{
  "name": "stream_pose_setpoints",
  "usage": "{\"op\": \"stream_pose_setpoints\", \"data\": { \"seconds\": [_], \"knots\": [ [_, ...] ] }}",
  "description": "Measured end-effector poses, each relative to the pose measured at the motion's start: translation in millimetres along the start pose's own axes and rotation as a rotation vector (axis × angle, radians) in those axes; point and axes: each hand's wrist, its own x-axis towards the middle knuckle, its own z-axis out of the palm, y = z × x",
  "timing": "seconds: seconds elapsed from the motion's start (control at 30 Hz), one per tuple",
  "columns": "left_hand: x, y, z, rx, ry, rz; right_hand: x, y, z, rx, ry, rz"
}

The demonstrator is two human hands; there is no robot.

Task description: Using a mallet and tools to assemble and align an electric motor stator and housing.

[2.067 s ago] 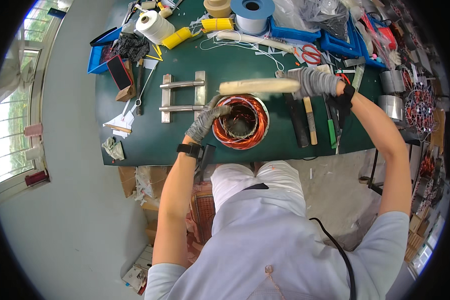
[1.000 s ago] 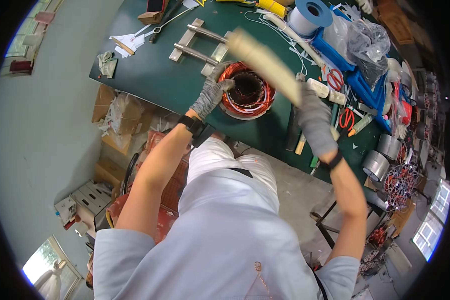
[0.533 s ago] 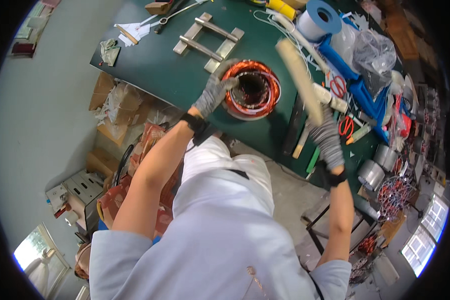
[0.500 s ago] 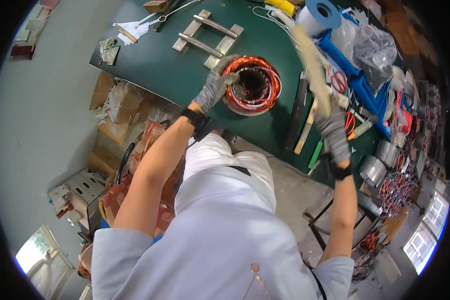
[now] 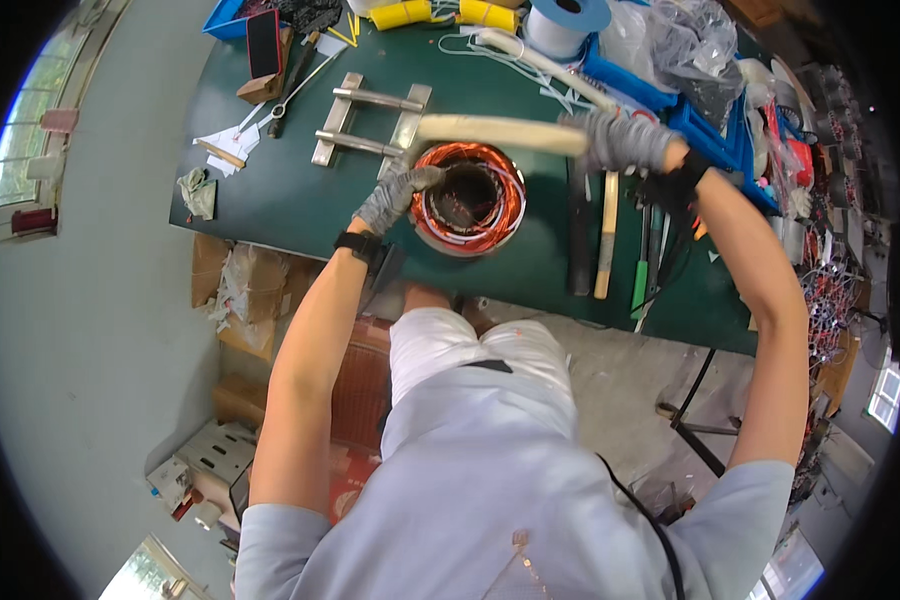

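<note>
a pale blue-grey shirt (image 5: 490, 460) with short sleeves (image 5: 285, 550) meets white shorts (image 5: 435, 345), where a small dark patch (image 5: 488, 366) shows at the far edge. the shirt's near part bears a small brownish mark (image 5: 519, 538) with a thin line, and a slim black cable (image 5: 660, 520) runs along its right side. grey ribbed gloves (image 5: 378, 212) cover the left hand (image 5: 390, 198) and right hand (image 5: 632, 142), with a black strap (image 5: 358, 244) beside the left one and a black band (image 5: 692, 176) beside the right

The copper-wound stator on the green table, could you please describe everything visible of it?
The copper-wound stator is a thick ring of glossy, orange-brown wire, apparently copper, with pale banding and a dark, hollow centre. A pale rim shows under the near side. It rests on the green table with its opening facing up. The gloved left hand grips its left side. A pale wooden bar crosses near its far edge; whether they touch cannot be told.
</note>
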Motion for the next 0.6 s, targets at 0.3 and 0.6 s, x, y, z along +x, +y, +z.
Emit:
{"op": "stream_pose_setpoints", "data": {
  "seconds": [0.3,0.6],
  "knots": [
    [-15,-8,12,-0.16,0.083,0.104,-67,-12,137,0.923,0.09,0.433],
    [-44,-64,45,-0.055,0.483,0.286,-8,35,221,0.415,0.697,0.315]
  ]
}}
